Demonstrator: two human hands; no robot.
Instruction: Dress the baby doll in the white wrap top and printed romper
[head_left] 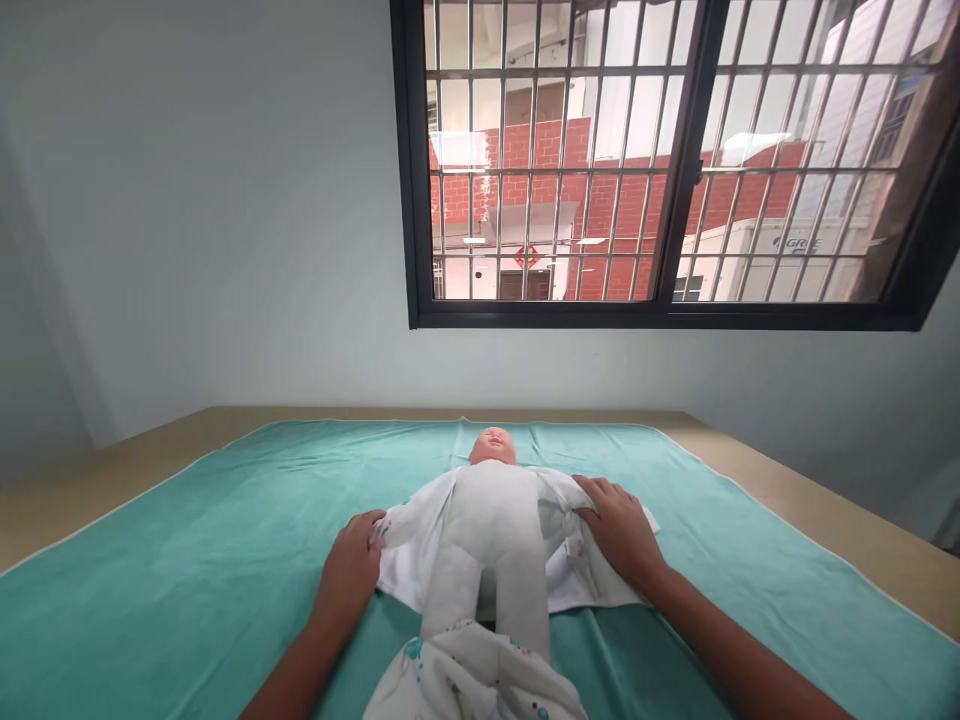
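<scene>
A baby doll (491, 510) with a white cloth body lies on its back, its head toward the wall. Its white shirt (405, 570) is spread open beneath and beside the body, with the sleeves out to both sides. My left hand (352, 565) is closed round the end of the left sleeve; its fingertips are partly hidden. On the other side, my right hand (619, 530) lies over the right sleeve, thumb and fingers around the cloth. White pants (476, 675) with coloured spots are bunched over the doll's lower legs.
A green cloth (225, 540) with a pale edge covers most of the wooden table (810, 510). Behind the table stands a grey wall (225, 220). A dark-framed window (540, 315) with metal bars is set in it at the upper right.
</scene>
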